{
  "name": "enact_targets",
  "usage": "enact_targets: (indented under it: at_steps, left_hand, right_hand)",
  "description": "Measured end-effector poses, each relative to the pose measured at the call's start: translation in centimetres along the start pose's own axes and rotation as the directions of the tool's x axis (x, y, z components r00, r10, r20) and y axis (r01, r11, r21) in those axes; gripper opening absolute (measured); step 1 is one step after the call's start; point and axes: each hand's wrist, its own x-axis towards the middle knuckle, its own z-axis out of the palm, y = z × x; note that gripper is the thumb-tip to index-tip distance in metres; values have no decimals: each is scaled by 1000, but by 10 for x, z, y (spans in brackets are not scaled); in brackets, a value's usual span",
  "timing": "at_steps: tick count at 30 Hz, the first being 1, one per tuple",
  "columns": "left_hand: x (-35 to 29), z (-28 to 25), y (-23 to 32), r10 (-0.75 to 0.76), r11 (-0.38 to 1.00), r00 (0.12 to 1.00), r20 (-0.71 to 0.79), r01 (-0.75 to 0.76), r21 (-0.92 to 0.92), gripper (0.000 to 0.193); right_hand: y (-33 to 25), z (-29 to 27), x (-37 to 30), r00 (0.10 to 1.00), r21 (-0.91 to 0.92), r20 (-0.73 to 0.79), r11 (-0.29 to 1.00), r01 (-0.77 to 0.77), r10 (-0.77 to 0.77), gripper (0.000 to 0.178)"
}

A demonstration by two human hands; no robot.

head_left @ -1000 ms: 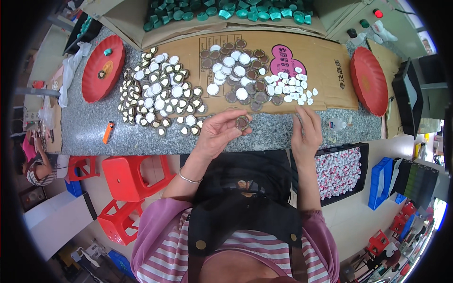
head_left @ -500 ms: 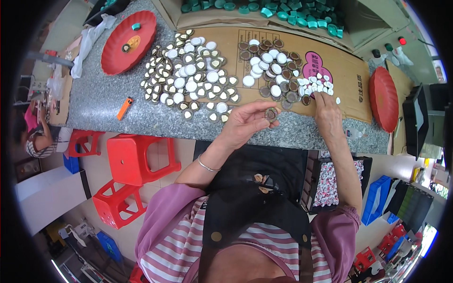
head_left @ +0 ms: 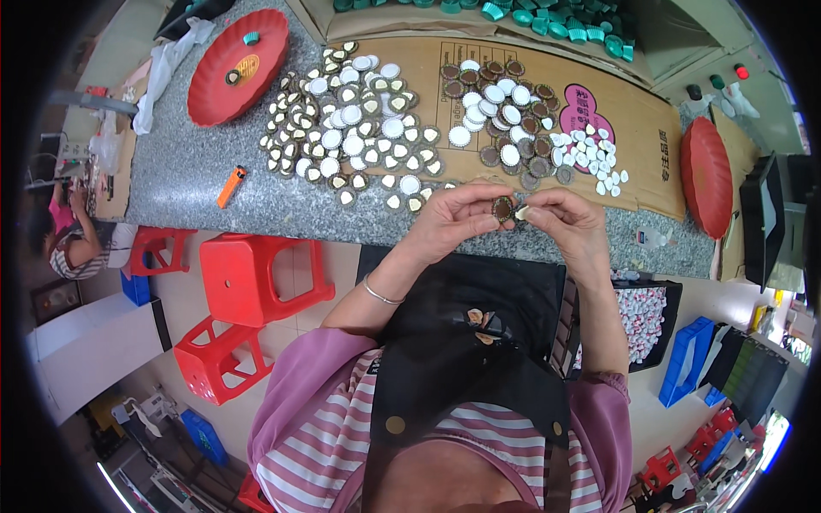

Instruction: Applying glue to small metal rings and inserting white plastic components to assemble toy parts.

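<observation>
Above the counter's near edge, my left hand pinches a small round brown disc with a scalloped rim. Close to its right side, my right hand holds a small pale cream piece between thumb and fingertips. A heap of loose small white pieces lies beyond my right hand. Left of it is a pile of brown scalloped discs, mixed with white round ones. Farther left spreads a large group of discs that carry cream pieces on top.
Flattened cardboard lies under the piles on the speckled counter. Red scalloped trays stand left and right. An orange lighter-like object, a small clear bottle and a shelf of green cups surround them. Red stools stand below left.
My right hand has come from the white pieces back toward my left hand, with a small cream piece in its fingertips. My left hand keeps the brown disc, its face now turned more into view.
</observation>
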Motion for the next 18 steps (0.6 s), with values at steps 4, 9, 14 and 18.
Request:
enact_targets:
  at_steps: [4, 9, 14, 18]
  left_hand:
    - [0, -1, -3, -3, 1000, 1000, -16, 4, 28, 37]
    - [1, 0, -6, -1, 999, 1000, -23, 2, 43, 37]
    - [2, 1, -7, 18, 998, 1000, -8, -17, 55, 37]
    - [4, 2, -7, 24, 999, 1000, -9, -23, 48, 37]
  right_hand:
    - [4, 1, 5, 1000, 8, 12, 1000, -2, 2, 12]
    - [12, 1, 8, 998, 73, 55, 997, -28, 24, 13]
    - [14, 1, 7, 999, 89, 49, 996, -18, 13, 11]
    - [17, 2, 7, 999, 70, 40, 998, 9, -12, 11]
